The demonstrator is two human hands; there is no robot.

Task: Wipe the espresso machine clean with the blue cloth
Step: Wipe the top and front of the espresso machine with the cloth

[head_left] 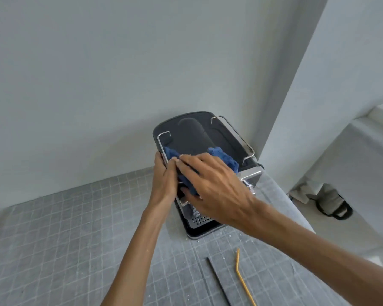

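A dark grey espresso machine (192, 133) with chrome rails on its top stands on the tiled counter against the wall. The blue cloth (224, 159) lies bunched across the front of the machine's top. My right hand (215, 186) lies flat over the cloth, fingers stretched out and pressing it down. My left hand (164, 180) grips the machine's left front edge, its thumb beside the cloth. The perforated drip tray (199, 220) shows below my right hand. Most of the machine's front is hidden by my hands.
The grey tiled counter (75, 228) spreads to the left and front. A dark flat strip (219, 281) and a bent yellow straw-like stick (241, 274) lie near the front edge. To the right the counter ends; a bag (332, 204) sits on the floor below.
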